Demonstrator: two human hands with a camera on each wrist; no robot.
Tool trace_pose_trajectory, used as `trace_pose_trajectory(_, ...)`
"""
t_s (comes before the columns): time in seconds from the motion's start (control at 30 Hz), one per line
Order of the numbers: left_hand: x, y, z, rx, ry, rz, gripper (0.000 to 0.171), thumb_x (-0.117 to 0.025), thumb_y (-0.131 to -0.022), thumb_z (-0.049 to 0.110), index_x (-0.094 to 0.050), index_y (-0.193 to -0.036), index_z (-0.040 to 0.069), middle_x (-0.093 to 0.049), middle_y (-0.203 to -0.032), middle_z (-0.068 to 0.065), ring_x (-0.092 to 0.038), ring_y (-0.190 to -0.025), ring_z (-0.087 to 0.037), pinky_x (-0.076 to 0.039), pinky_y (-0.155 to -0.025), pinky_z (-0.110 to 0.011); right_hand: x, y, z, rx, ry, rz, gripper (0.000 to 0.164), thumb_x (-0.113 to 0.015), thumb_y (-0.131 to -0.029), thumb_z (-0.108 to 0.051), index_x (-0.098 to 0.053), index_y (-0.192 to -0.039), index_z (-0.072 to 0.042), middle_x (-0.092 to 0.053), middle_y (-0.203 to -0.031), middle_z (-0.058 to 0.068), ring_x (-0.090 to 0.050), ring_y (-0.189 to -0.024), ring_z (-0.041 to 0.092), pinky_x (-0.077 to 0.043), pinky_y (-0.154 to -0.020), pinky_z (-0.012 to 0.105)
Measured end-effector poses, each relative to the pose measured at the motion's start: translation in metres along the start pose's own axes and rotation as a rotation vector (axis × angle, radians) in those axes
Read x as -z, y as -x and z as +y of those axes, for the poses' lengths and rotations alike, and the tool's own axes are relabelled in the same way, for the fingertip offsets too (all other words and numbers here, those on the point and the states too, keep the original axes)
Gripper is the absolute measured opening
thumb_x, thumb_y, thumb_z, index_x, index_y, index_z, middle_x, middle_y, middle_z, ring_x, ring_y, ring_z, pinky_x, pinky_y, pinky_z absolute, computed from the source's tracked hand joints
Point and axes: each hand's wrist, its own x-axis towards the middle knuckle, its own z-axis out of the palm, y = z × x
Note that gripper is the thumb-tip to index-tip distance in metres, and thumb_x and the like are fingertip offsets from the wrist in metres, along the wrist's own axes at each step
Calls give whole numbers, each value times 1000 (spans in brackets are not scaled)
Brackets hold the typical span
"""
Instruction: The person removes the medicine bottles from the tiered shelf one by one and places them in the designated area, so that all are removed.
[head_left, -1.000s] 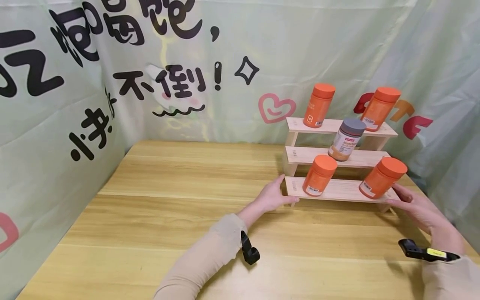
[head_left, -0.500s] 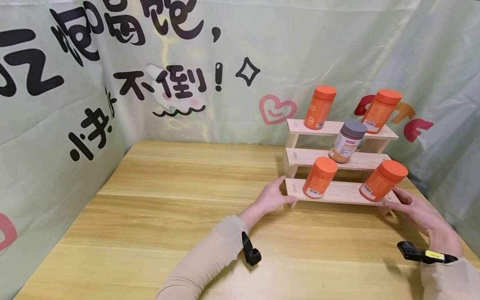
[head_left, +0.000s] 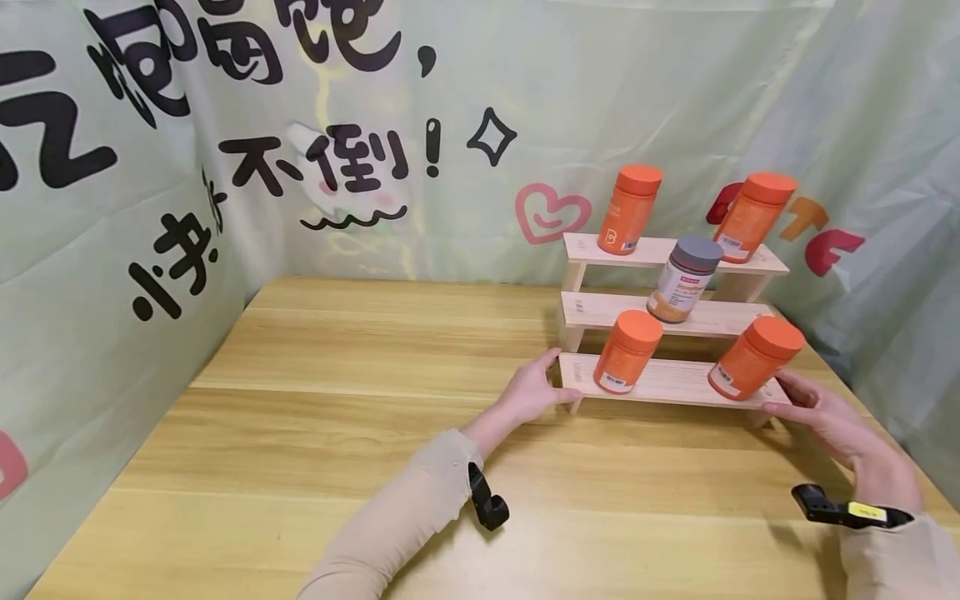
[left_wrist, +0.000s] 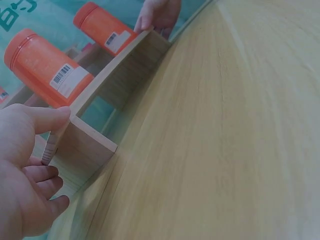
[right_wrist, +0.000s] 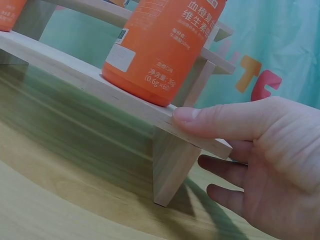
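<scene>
A three-tier wooden display stand [head_left: 675, 382] stands on the table at the right of the head view. My left hand [head_left: 531, 392] grips the left end of its lowest shelf, the thumb on the front edge and the fingers around the end. At the other end my right hand [head_left: 828, 421] holds the same shelf; the right wrist view has the thumb [right_wrist: 215, 121] on top and fingers below. Two orange bottles, a left one [head_left: 628, 352] and a right one [head_left: 756, 358], stand on that shelf. A grey-capped bottle [head_left: 684, 279] is on the middle tier.
On the top tier are two more orange bottles, one left [head_left: 630, 210] and one right [head_left: 754, 218]. Behind the wooden table [head_left: 360, 350] hangs a pale green printed curtain [head_left: 465, 242], which also runs along both sides, close to the stand's right end.
The stand has shifted slightly left with its bottles, both hands keeping their grip on the lowest shelf. The head view has also moved a little.
</scene>
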Motion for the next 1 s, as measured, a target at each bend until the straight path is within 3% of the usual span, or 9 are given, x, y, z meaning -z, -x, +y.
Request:
trace_pose_trajectory(0.17,6,3,-7,-7,18,-1,81,-76,-77,26,-34,-143,6,-38,-145,-9,-38,-129,-25,-34,-104,-38,-4,-1,-2,32,36,-16,67,-47,-97,-14,-6,-150,-13,-5,-152,-8,-18,-121,-15,-22,-90,0)
trace_pose_trajectory(0.53,23,14,-21,4,17,-10,82,-76,-77,25,-33,-144,6,-37,-144,-10,-37,-130,-27,-31,-105,-41,-21,-1,-9,44,40,-16,62,-50,-96,-13,-19,-149,-20,-21,-145,-20,-30,-106,-24,-26,-85,1)
trace_pose_trajectory(0.63,30,17,-24,4,17,-12,82,-76,-77,25,-33,-144,5,-38,-144,-11,-37,-130,-27,-31,-106,-41,-26,-3,-13,50,54,-15,63,-52,-95,-14,-19,-149,-13,-24,-145,-18,-30,-105,-24,-27,-85,0)
trace_pose_trajectory(0.77,42,21,-28,2,40,-18,82,-76,-77,24,-33,-144,5,-39,-143,-12,-37,-130,-27,-30,-106,-41,-33,-7,-19,81,72,-15,65,-55,-93,-10,-20,-146,2,-35,-131,-26,-34,-104,-24,-32,-82,2)
trace_pose_trajectory(1.0,61,26,-39,-15,56,-16,82,-76,-77,23,-32,-143,3,-38,-143,-14,-36,-130,-30,-30,-106,-41,-46,-14,-32,134,44,-39,62,-58,-90,-5,-27,-142,6,-40,-120,-32,-40,-103,-21,-36,-81,4)
